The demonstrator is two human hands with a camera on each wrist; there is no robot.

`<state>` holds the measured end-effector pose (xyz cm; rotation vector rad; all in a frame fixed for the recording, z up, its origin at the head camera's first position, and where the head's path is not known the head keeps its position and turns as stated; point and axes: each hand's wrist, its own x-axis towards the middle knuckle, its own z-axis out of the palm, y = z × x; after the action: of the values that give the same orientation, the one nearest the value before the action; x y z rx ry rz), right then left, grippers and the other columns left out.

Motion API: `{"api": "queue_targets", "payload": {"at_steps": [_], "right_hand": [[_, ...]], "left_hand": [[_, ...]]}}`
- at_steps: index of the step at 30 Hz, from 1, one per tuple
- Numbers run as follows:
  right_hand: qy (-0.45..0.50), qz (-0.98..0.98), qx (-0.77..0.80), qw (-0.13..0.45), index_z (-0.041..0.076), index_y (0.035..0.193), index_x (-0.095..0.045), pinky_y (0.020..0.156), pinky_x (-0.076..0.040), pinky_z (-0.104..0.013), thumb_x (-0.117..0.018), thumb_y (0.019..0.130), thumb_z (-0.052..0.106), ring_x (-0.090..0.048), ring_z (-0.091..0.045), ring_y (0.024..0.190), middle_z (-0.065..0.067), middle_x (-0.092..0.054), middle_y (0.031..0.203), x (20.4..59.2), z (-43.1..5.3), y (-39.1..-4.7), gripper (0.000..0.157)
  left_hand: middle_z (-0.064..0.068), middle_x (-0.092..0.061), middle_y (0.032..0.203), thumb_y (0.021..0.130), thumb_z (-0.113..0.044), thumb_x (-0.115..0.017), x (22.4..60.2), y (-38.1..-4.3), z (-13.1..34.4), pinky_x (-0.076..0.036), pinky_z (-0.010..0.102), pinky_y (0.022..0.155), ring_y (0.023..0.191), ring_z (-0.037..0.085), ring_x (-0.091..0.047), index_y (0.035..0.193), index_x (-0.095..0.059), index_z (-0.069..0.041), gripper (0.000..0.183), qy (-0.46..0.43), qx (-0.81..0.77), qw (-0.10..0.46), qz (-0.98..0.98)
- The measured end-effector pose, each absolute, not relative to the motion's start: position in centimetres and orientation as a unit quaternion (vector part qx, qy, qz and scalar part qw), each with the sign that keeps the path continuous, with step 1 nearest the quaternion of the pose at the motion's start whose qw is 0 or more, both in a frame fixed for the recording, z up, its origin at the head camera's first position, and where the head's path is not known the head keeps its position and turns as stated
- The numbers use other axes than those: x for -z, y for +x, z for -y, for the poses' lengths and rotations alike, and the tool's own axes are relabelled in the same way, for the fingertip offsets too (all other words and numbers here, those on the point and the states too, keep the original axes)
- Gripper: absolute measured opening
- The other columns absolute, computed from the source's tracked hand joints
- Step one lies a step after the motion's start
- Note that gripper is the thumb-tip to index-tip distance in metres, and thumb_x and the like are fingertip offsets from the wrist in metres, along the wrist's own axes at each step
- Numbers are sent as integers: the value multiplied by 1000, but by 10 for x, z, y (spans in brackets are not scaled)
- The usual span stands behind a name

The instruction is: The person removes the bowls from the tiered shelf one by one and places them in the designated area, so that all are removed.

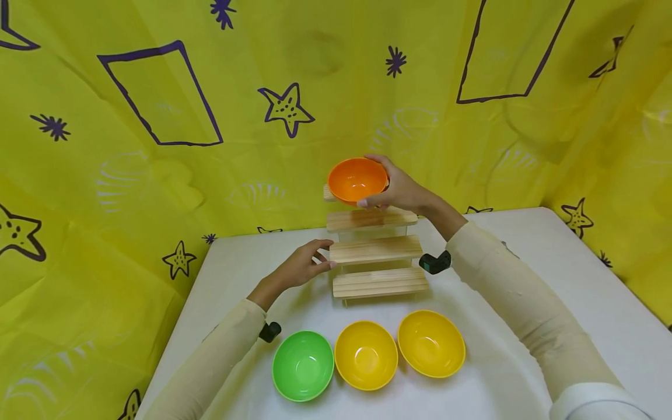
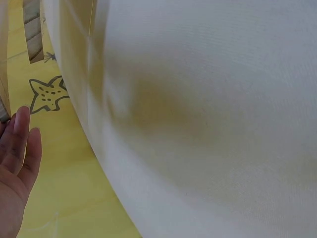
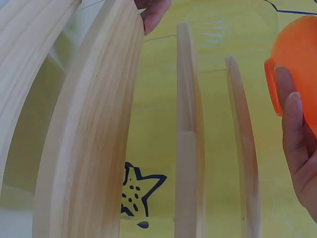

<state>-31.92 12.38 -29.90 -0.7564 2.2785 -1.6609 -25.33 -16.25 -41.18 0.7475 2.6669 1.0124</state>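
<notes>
In the head view my right hand point(image 1: 401, 186) grips an orange bowl point(image 1: 357, 179) by its right side, thumb in front. The bowl is over the top plank of a tiered wooden stand point(image 1: 375, 251); whether it touches the plank cannot be told. From the right wrist view, the fingers point(image 3: 294, 124) are at the bowl's base ring. My left hand point(image 1: 301, 265) holds the left end of a middle plank between thumb and forefinger. Its other fingers stick out past the plank in the left wrist view.
A green bowl point(image 1: 303, 366) and two yellow bowls, one in the middle point(image 1: 366, 356) and one at right point(image 1: 431, 344), stand in a row before the stand. All are on a white table point(image 1: 236, 268). A yellow patterned sheet point(image 1: 336, 70) hangs behind.
</notes>
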Motion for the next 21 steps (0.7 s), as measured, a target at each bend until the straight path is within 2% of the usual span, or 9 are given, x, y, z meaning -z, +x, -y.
{"api": "queue_targets", "payload": {"at_steps": [6, 17, 21], "right_hand": [[-261, -779, 561, 103, 24, 158, -19, 67, -58, -41, -82, 79, 18, -54, -32, 112, -8, -37, 151, 301, -133, -315, 102], [-268, -770, 567, 112, 21, 159, -17, 66, -56, -37, -82, 80, 16, -51, -35, 111, -11, -36, 151, 308, -154, -305, 103], [-267, -772, 566, 115, 20, 160, -16, 76, -58, -33, -83, 80, 15, -51, -35, 118, -10, -36, 152, 312, -161, -302, 105]], "left_hand": [[18, -54, 141, 100, -27, -65, 412, -253, 163, -57, 38, 92, 113, 28, -64, 150, -42, -2, 60, 253, -347, 98, -898], [17, -54, 140, 100, -27, -66, 415, -255, 163, -57, 37, 91, 113, 28, -65, 149, -42, -2, 60, 256, -354, 97, -894], [18, -55, 139, 100, -26, -65, 415, -255, 163, -58, 35, 88, 113, 29, -65, 149, -42, -1, 60, 260, -355, 93, -893]]}}
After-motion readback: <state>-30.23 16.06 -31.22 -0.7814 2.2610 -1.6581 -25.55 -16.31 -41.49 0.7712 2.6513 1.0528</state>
